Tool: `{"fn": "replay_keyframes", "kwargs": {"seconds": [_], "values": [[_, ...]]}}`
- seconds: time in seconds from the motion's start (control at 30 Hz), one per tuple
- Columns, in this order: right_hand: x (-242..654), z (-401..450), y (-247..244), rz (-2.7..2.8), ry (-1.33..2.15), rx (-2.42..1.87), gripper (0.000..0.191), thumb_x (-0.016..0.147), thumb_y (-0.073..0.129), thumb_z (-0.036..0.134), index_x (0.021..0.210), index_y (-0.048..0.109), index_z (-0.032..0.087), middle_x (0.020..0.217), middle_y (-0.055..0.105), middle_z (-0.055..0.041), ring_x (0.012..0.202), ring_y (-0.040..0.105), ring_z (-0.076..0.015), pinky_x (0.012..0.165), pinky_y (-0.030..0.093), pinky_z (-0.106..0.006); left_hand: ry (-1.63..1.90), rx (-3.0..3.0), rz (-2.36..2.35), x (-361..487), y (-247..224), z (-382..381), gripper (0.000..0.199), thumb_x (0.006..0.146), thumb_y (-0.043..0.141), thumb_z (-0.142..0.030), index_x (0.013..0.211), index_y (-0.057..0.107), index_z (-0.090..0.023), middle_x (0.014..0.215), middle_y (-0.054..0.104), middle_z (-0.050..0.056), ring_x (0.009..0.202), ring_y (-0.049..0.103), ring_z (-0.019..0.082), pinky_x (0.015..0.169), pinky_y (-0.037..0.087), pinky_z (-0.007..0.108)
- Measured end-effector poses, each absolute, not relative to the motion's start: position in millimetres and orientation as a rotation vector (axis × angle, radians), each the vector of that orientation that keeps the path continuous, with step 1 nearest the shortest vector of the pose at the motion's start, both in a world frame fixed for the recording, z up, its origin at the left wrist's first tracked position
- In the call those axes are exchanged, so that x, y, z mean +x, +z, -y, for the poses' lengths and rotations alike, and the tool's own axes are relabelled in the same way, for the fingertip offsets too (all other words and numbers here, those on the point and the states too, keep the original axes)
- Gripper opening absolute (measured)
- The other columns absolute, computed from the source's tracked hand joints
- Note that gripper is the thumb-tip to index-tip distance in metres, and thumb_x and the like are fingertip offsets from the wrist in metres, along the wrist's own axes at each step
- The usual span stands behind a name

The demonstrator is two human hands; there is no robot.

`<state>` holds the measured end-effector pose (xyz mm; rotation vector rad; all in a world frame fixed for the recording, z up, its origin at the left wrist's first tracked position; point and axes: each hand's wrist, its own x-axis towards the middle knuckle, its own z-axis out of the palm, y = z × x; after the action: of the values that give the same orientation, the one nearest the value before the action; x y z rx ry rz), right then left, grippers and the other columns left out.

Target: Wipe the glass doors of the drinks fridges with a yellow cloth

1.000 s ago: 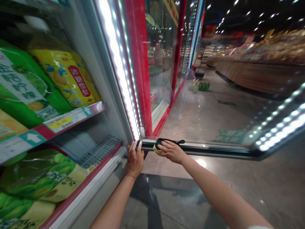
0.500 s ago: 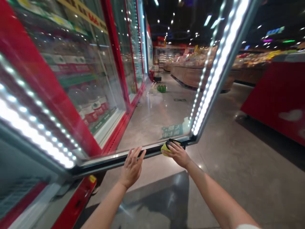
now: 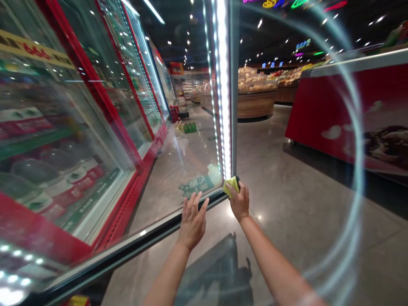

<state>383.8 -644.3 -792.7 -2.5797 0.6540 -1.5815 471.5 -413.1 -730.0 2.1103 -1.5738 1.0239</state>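
My right hand (image 3: 240, 203) is closed around a folded yellow-green cloth (image 3: 230, 186) with a dark part behind it. It presses the cloth to the lower corner of an open glass door (image 3: 178, 148), where the bottom rail meets the lit upright. My left hand (image 3: 193, 223) lies with its fingers stretched out on the black bottom rail (image 3: 153, 231), holding nothing. Just above those fingers, a green and white sticker (image 3: 200, 183) shows on the glass. A bright strip of lights (image 3: 223, 106) runs up the door's outer upright.
Red-framed coolers (image 3: 127, 170) with packaged bottles (image 3: 63, 193) line the left side. A red counter (image 3: 338, 110) stands to the right, and a round wooden display (image 3: 256, 104) farther back. Green packs (image 3: 190, 127) sit on the shiny floor (image 3: 270, 191).
My right hand has moved the cloth along the bottom rail into the corner, up against the upright. My left hand has slid right along the rail. The view has turned to the right.
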Motion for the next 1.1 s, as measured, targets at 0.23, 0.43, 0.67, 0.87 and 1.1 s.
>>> {"fn": "replay_keyframes", "kwargs": {"seconds": [0.23,0.43,0.67,0.87,1.1], "values": [[410,633,-774,-0.776,-1.468,-2.370,0.068,0.090,0.051,0.009,0.157,0.044,0.021,0.167,0.030,-0.0163,0.157,0.024,-0.0349,0.121,0.037,-0.055,1.040,2.135,1.522,489,-716,414,0.064,0.090,0.055,-0.010,0.153,0.050,-0.021,0.169,0.031,0.012,0.161,0.011,0.028,0.132,0.010,0.052],[404,615,-792,-0.692,-1.515,-2.321,0.060,0.097,0.038,0.005,0.152,0.053,0.021,0.161,0.045,-0.0149,0.160,0.015,-0.0324,0.121,0.037,-0.057,1.101,2.063,1.553,493,-706,408,0.077,0.092,0.055,-0.010,0.163,0.030,-0.027,0.171,0.025,0.007,0.161,0.011,0.024,0.133,0.007,0.048],[421,632,-672,-0.404,-1.687,-2.399,0.057,0.101,0.036,0.011,0.154,0.051,0.028,0.164,0.042,-0.0072,0.159,0.021,-0.0265,0.126,0.032,-0.050,1.162,2.016,1.551,502,-692,397,0.086,0.091,0.055,-0.008,0.165,0.016,-0.030,0.170,0.026,0.005,0.160,0.012,0.023,0.133,0.009,0.047],[423,600,-740,-0.594,-1.548,-2.286,0.060,0.099,0.041,0.019,0.158,0.042,0.024,0.163,0.040,-0.0128,0.152,0.037,-0.0299,0.121,0.039,-0.053,1.173,2.019,1.595,505,-689,388,0.086,0.091,0.054,-0.010,0.166,0.015,-0.025,0.168,0.033,0.007,0.160,0.013,0.021,0.133,0.008,0.042],[428,565,-790,-0.664,-1.594,-2.062,0.062,0.100,0.037,0.021,0.162,0.031,0.022,0.163,0.037,-0.0178,0.153,0.033,-0.0324,0.117,0.040,-0.058,1.174,1.976,1.616,503,-681,374,0.085,0.092,0.053,-0.011,0.166,0.014,-0.025,0.170,0.028,0.007,0.159,0.020,0.024,0.132,0.017,0.043]]}}
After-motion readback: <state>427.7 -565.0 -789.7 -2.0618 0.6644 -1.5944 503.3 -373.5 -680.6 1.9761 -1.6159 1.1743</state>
